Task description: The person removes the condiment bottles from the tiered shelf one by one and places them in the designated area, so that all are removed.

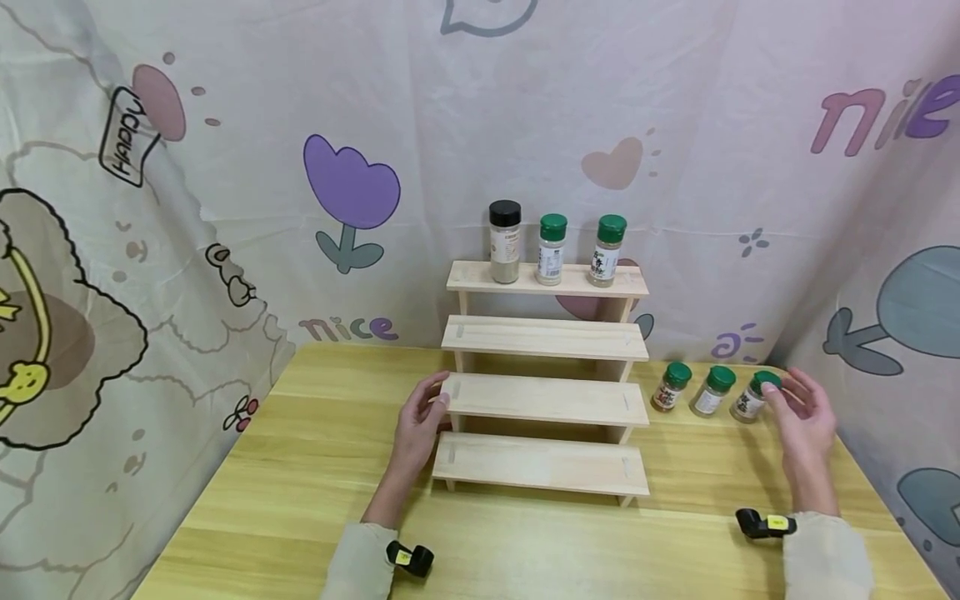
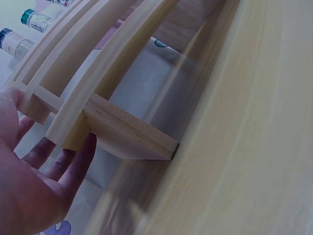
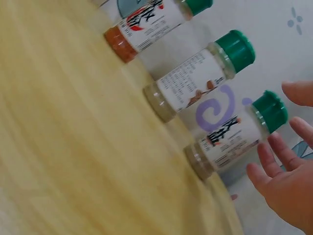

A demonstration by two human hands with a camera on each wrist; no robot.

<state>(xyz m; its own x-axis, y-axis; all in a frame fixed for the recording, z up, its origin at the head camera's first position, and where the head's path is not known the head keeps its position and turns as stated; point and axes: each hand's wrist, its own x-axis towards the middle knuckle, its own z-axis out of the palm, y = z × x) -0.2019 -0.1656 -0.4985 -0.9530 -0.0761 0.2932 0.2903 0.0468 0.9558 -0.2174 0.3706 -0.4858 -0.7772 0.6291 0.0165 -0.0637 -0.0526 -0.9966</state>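
Sound hold likely called for thumb and fingers closing evenly on green cap [image 3: 270, 112], neighbouring jar [image 3: 195, 81] unbumped. Right hand [image 1: 807, 419]: fingers spread loosely round rightmost spice jar [image 1: 747, 402], upright on worktop [image 1: 322, 433]; contact unclear. Left hand [image 1: 420, 423]: fingers relaxed, against left end of stepped wooden rack [image 1: 543, 398].

1. From a distance, I view a pale printed fabric backdrop [image 1: 480, 100] hanging behind a yellowish wood-grain tabletop [image 1: 285, 467], its surface creased in places.
2. Across the rear stretch, I pick out a purple tulip [image 1: 352, 190], a pink heart [image 1: 613, 167] and the lowercase word "nice" [image 1: 384, 327].
3. At left, the cloth carries a brown-toned, black-outlined cartoon shape [image 1: 71, 350]; at right, a blue-grey flower [image 1: 926, 300].
4. Soft light washes the scene, and my wrist views show faint shadows on the wood.
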